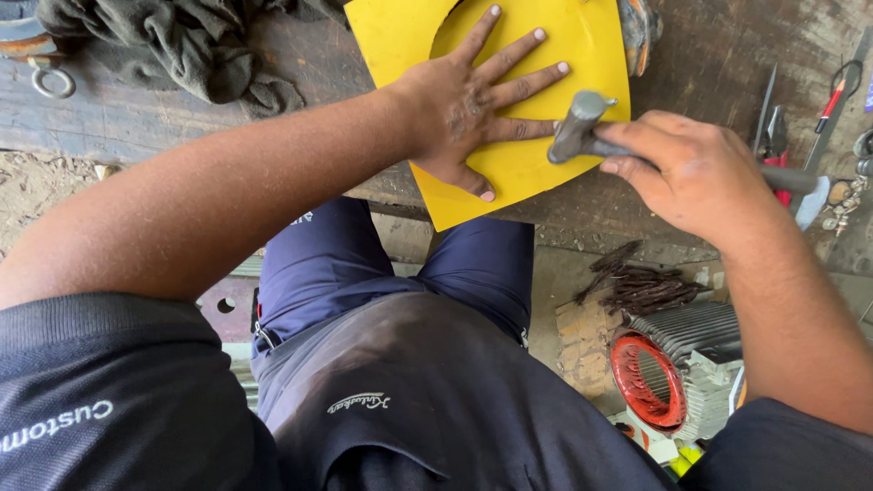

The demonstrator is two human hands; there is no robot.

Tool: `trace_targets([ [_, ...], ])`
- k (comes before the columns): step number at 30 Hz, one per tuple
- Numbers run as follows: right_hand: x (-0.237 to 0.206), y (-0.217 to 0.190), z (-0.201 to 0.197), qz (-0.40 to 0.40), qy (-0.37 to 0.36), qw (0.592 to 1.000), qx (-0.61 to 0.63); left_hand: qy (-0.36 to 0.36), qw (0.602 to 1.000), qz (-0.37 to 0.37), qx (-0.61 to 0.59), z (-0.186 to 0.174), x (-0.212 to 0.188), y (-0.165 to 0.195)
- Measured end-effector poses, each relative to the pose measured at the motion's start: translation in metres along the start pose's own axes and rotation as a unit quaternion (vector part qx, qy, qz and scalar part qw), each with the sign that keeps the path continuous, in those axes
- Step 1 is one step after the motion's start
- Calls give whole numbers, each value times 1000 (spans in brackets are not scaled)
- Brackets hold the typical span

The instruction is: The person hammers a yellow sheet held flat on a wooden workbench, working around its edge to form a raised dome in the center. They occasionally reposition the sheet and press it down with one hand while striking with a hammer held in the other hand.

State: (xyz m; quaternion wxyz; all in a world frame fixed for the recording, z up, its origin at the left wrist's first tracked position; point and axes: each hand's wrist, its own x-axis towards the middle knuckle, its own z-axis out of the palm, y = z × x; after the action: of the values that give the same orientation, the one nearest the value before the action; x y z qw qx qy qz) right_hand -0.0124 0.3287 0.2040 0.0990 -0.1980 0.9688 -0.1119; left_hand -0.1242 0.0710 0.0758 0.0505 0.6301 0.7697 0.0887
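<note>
Packages: none in view.
Labels: none on the workbench [709, 55] or on the things lying on it.
Signs: none.
Screens: none.
Printed marks: only pale lettering on clothing, one mark on the dark shirt sleeve [55, 425] at lower left, one small mark on the dark apron [359, 403] at bottom centre.

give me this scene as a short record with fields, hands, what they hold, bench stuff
left hand: left hand pressed flat, fingers spread, on yellow sheet
right hand: right hand grips hammer, head at the sheet's edge
surface: worn wooden workbench
bench items: dark rag, red-handled pliers
floor: motor stator with red windings
</note>
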Motion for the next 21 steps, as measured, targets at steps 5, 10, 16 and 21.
trace_targets([
  [5, 0, 4, -3, 1, -1, 1000, 1, 1, 1000, 8, -15, 0, 3, -3],
  [10, 2, 8, -5, -4, -4, 1000, -20, -13, 1000, 22, -13, -3, 4, -6],
  [16, 5, 14, -8, -7, -11, 999, -45, -14, 1000, 20, -13, -4, 6, -6],
  [21, 5, 16, -11, -9, -24, 995, -97, -26, 999, 21, -7, -4, 7, -6],
])
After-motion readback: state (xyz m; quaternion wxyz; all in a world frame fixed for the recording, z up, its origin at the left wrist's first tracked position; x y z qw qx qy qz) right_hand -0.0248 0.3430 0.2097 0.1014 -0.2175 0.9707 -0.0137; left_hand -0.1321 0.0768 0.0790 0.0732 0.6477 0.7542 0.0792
